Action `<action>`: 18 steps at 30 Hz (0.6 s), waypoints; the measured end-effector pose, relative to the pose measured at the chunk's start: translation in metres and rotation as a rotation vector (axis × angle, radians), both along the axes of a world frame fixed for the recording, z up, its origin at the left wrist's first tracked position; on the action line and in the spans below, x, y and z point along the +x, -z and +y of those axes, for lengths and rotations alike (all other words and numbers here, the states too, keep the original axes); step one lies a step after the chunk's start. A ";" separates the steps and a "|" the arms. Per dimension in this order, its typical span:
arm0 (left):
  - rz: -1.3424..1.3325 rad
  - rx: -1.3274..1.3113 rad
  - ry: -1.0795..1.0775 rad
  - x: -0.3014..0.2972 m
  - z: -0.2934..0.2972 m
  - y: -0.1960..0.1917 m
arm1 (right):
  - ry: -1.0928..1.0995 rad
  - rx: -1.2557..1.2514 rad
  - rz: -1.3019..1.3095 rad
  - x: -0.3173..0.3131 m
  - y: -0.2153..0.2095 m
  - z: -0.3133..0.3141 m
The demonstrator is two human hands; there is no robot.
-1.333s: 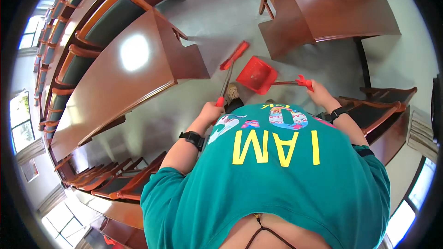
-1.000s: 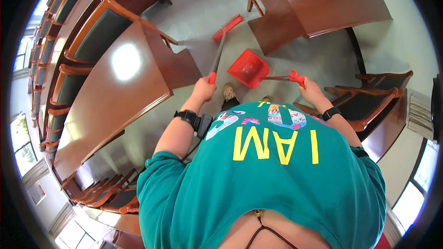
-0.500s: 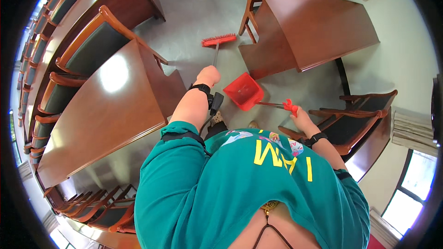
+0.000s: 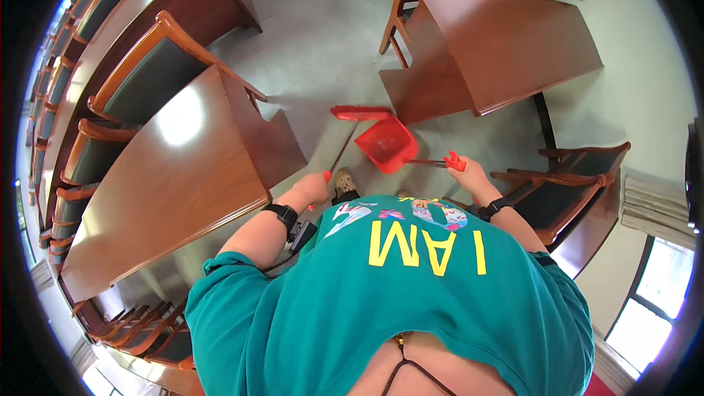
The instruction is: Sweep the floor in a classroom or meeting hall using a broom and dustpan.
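Note:
My left hand (image 4: 314, 188) is closed around the handle of a red broom (image 4: 361, 114), whose thin pole slants away to the bristle head on the grey floor. That head lies at the far edge of a red dustpan (image 4: 386, 145); whether they touch I cannot tell. My right hand (image 4: 470, 175) grips the red top of the dustpan's handle, which reaches right from the pan. The pan's open mouth faces left and away from me. What lies inside it is too small to make out. Black straps circle both my wrists.
A curved wooden desk (image 4: 176, 183) with dark-padded chairs (image 4: 147, 66) stands on the left. Another wooden desk (image 4: 521, 44) is at the far right, near the dustpan. More chairs (image 4: 557, 198) stand beside my right arm. My shoe (image 4: 345, 182) shows below the broom.
My left hand has drawn back toward me, bringing the broom head nearer and rightward to the dustpan's edge. The dustpan and my right hand have barely moved.

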State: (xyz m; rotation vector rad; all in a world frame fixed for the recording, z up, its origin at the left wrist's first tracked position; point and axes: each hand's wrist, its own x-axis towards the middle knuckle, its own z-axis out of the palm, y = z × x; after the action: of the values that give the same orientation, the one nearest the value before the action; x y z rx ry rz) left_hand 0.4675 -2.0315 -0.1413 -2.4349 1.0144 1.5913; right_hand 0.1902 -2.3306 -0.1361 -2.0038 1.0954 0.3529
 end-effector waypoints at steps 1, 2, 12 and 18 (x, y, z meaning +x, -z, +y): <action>0.044 0.011 -0.054 -0.003 0.004 -0.006 | -0.001 -0.010 -0.004 0.004 -0.001 -0.001; 0.093 0.020 -0.105 -0.006 0.007 -0.015 | -0.001 -0.020 -0.004 0.006 -0.002 -0.001; 0.379 -0.230 -0.673 -0.008 0.073 -0.025 | 0.030 0.134 -0.132 0.005 0.013 -0.010; 0.139 -0.235 -0.689 -0.009 0.067 -0.034 | -0.124 0.126 -0.039 0.028 0.001 -0.005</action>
State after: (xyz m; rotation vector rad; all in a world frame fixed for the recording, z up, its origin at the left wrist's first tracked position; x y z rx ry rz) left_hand 0.4585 -1.9648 -0.1070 -3.0946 0.3875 1.9240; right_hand 0.2179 -2.3355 -0.1374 -1.9630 0.9044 0.4349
